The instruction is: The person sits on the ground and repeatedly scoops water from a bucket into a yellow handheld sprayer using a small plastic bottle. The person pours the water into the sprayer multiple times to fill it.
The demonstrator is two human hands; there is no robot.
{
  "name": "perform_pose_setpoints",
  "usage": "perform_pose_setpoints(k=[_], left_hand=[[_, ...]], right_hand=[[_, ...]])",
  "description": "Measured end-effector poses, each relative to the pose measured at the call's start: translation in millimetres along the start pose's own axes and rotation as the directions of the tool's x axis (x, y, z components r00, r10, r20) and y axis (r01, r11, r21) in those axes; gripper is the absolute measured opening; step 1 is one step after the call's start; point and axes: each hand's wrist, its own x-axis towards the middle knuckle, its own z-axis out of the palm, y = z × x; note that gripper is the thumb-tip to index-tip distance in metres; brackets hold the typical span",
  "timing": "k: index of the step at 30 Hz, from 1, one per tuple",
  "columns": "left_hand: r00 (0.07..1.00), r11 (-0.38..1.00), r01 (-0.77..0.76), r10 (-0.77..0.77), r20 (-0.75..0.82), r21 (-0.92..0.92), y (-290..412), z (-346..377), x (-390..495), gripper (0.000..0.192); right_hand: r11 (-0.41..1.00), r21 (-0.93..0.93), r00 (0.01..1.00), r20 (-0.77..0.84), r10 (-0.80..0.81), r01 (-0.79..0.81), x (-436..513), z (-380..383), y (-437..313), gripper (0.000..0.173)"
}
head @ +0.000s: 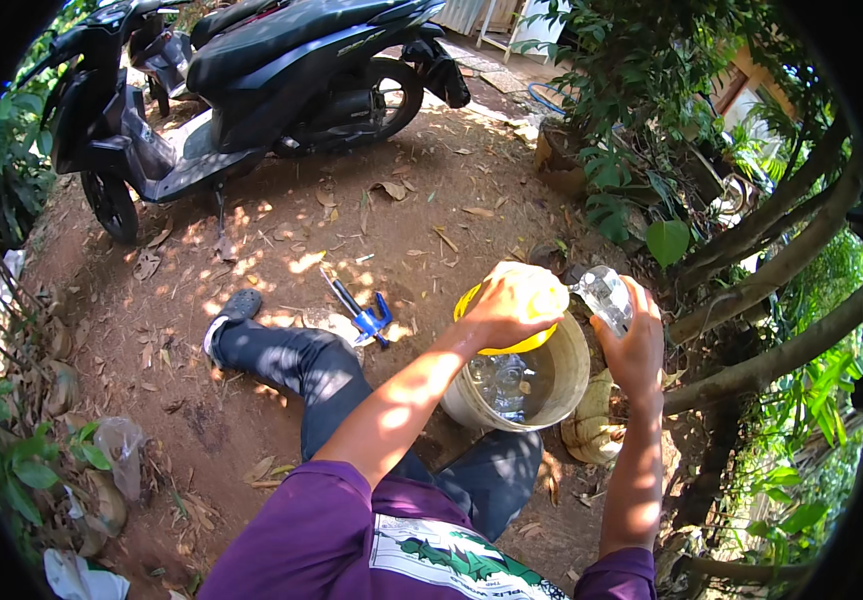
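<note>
My left hand (514, 304) grips a yellow plastic container (521, 346) over the white plastic bucket (578, 375); the hand hides most of that container, and strong sun washes out its knuckles. Inside the bucket lie clear plastic bottles (506, 382), apparently in water. To the right of the rim, my right hand (635, 345) holds a clear plastic bottle (605, 294). It is tilted, its neck pointing up and left towards my left hand. Whether the neck touches the yellow container, I cannot tell. The bucket stands on the ground between my legs.
A blue-handled tool with a black shaft (360, 311) lies on the dirt beyond my knee. Beside the bucket rests a pale husk (595, 427). A black scooter (274, 82) is parked ahead. Thick branches (769, 375) reach in at the right; a plastic bag (120, 454) lies left.
</note>
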Motion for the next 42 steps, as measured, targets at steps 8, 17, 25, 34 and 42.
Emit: perform_pose_setpoints(k=[8, 17, 25, 34, 42], left_hand=[[0.999, 0.998, -0.047, 0.048, -0.008, 0.033, -13.1, 2.1, 1.9, 0.034], [0.998, 0.990, 0.061, -0.064, -0.021, -0.128, -26.1, -4.2, -3.2, 0.039], [0.997, 0.995, 0.054, -0.058, -0.048, -0.085, -17.1, -6.0, -3.9, 0.040], [0.997, 1.000, 0.021, -0.021, -0.071, -0.006, -12.8, 3.8, -2.1, 0.043], [0.996, 0.999, 0.043, -0.046, -0.077, -0.032, -11.3, -3.5, -3.8, 0.034]], right_hand=[[0.953, -0.121, 0.799, 0.521, 0.300, -0.278, -34.6, 137.1, 70.3, 0.078], [0.796, -0.552, 0.551, 0.596, 0.584, -0.248, -64.0, 248.7, 79.2, 0.067], [0.965, -0.150, 0.531, 0.812, 0.243, -0.213, -101.1, 298.0, 86.9, 0.072], [0.529, 0.561, 0.744, 0.628, 0.229, -0.636, -80.7, 251.4, 69.5, 0.055], [0.295, 0.708, 0.762, 0.547, 0.346, -0.642, -75.6, 186.8, 78.5, 0.056]])
